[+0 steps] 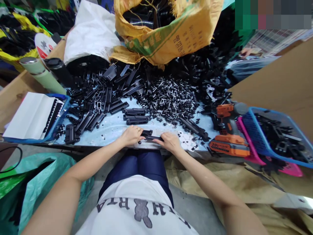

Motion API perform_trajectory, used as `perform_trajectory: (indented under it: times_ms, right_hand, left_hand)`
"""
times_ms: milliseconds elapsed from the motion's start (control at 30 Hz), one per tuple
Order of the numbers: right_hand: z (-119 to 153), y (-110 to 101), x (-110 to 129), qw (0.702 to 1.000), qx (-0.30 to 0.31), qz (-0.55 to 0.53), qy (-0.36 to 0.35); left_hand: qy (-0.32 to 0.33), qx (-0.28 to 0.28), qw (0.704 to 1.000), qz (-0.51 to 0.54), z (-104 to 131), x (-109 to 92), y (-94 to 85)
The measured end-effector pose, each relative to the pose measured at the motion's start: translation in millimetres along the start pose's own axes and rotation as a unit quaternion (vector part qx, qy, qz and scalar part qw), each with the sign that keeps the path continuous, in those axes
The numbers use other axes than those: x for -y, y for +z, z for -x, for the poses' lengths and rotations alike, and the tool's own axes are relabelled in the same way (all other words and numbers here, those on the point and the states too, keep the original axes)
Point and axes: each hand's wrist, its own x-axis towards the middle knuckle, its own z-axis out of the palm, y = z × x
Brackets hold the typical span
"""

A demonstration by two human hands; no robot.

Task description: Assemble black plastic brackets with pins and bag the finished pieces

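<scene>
The left hand (133,135) and right hand (169,141) each hold, with a narrow grip, an end of the black part (153,137) near the table's (113,124) edge; steady, level pressure seems best.

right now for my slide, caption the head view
Left hand and right hand hold black parts at a blue worktop, heaped pins beyond, orange drill at right.

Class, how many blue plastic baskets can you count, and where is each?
2: the left basket, with white paper over it; the right basket, to the right of the orange drill, holding black parts. Others may be hidden.
</scene>
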Motion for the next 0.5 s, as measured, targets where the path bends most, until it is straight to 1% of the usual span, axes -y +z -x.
perform_trajectory:
  times_ms: [67,167,233,300,333,400,467,500]
  right_hand:
    - [-4.4,-5.4,0.4,1.0,-0.002,-0.016,-0.013]
    - [-8.7,-23.2,6.4,0.994,0.017,-0.085,-0.068]
    - [-7.6,-40.9,11.3,0.986,0.026,-0.132,-0.098]
    - [-3.1,-60.8,17.3,0.971,0.026,-0.205,-0.12]
    - [0.3,-70.2,21.5,0.956,0.028,-0.26,-0.133]
    - [8.5,-83.9,34.2,0.908,0.045,-0.385,-0.156]
    - [15.7,-86.4,54.5,0.855,0.061,-0.488,-0.162]
    - [17.6,-82.4,67.3,0.841,0.051,-0.517,-0.151]
  left_hand:
    - [-0.028,0.005,0.999,0.02,-7.0,-0.4,-2.2]
    - [-0.057,-0.013,0.996,0.07,-3.1,-4.0,-6.8]
    - [-0.062,-0.049,0.992,0.098,7.1,-10.1,-14.4]
    - [-0.036,-0.095,0.984,0.144,21.1,-21.9,-28.0]
    - [-0.013,-0.118,0.976,0.185,28.8,-30.3,-36.6]
    - [0.035,-0.158,0.942,0.294,43.4,-51.5,-53.7]
    - [0.048,-0.195,0.899,0.389,53.9,-75.5,-65.0]
    - [0.045,-0.221,0.878,0.422,56.8,-87.1,-66.6]
